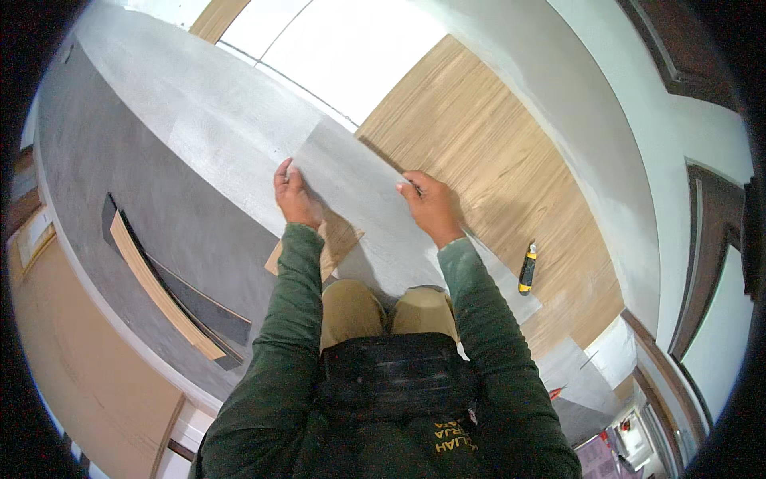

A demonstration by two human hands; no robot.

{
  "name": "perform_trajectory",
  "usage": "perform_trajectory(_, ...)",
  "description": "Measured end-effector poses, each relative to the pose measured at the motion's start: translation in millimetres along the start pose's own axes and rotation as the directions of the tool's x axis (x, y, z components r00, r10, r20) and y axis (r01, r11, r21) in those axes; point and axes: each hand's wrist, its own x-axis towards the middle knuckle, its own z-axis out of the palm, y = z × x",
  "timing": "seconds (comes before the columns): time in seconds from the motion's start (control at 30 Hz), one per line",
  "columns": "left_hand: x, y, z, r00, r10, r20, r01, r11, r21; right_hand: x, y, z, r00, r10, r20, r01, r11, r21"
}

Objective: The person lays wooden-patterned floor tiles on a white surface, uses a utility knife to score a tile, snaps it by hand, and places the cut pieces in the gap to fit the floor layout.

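Observation:
A grey floor plank (363, 191) stretches in front of my knees, angled from upper left to lower right. My left hand (298, 196) is closed on its left edge near the far corner, thumb and fingers curled together. On the opposite edge, next to the wood-look flooring (495, 144), my right hand (432, 207) pinches the same plank. A tan wood-look offcut (341, 246) lies beside my left wrist and knee. To the right of my right forearm, a yellow and black utility knife (527, 268) rests on the wood-look surface.
Darker grey flooring (175, 215) spreads on the left, with narrow wood-look strips (159, 283) and black-backed pieces on it. Beyond the plank lie pale grey flooring (231, 128) and white tiles (335, 48). A curved-looking pale wall (590, 120) borders the right, and brown cardboard (88, 343) lies far left.

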Motion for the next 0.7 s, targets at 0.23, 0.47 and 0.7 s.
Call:
perform_trajectory(0.23,20.5,-1.2,-21.6,0.984,-0.010,-0.179,0.028,0.995,0.098,-69.6,70.0,-16.6,0.900,-0.074,-0.430,-0.083,0.938,-0.337)
perform_trajectory(0.47,37.0,-9.6,-36.2,0.960,0.040,-0.278,0.051,0.948,0.314,-152.1,132.3,-0.7,0.721,0.417,-0.553,-0.530,0.846,-0.054)
perform_trajectory(0.7,45.6,-3.9,-36.0,0.958,0.116,-0.262,0.053,0.827,0.560,-142.5,133.5,7.5,0.608,0.627,-0.487,-0.505,0.779,0.372)
